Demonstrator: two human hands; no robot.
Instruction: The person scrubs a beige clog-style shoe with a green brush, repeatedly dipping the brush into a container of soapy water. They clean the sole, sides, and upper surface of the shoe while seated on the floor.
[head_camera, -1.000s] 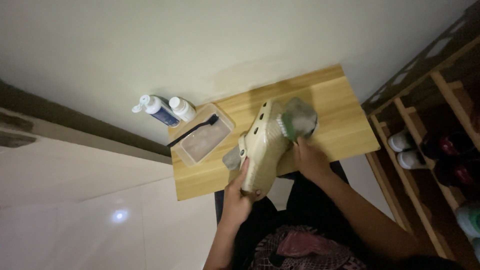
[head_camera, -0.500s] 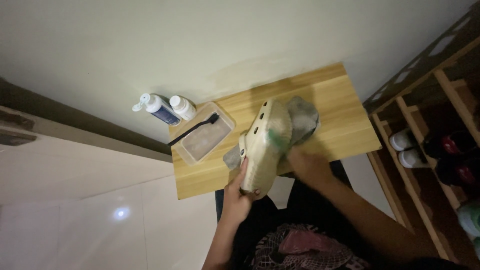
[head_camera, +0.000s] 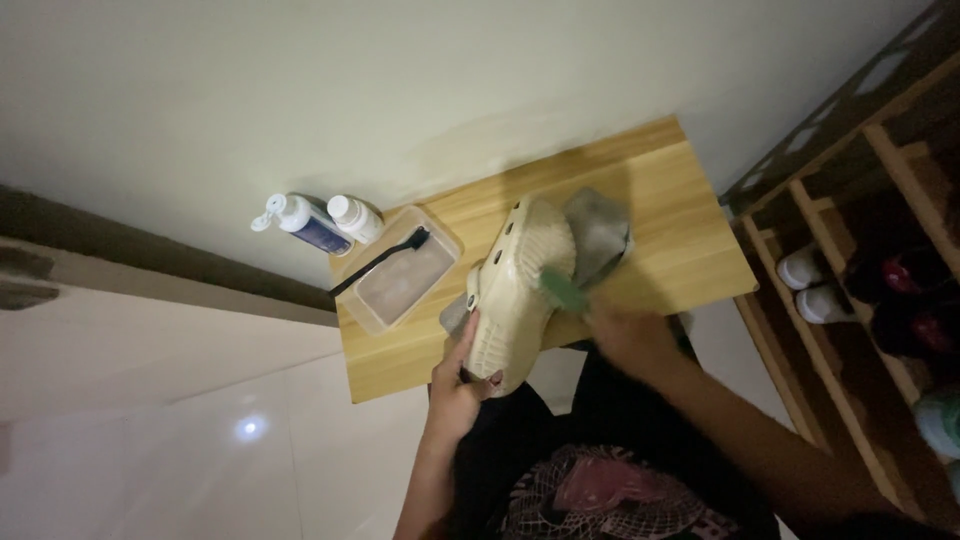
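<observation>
My right hand has slid back from the toe toward the middle of the pale clog, fingers closed around a green brush pressed to its side. My left hand still grips the clog's heel, holding it above the wooden table and a grey cloth. A clear tub and two bottles sit at the left, by a plain wall; a shoe rack stands to the right.

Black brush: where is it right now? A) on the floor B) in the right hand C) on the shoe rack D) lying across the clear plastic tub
D: the black brush lies diagonally across the rim of the clear plastic tub on the wooden table, apart from both hands.
</observation>
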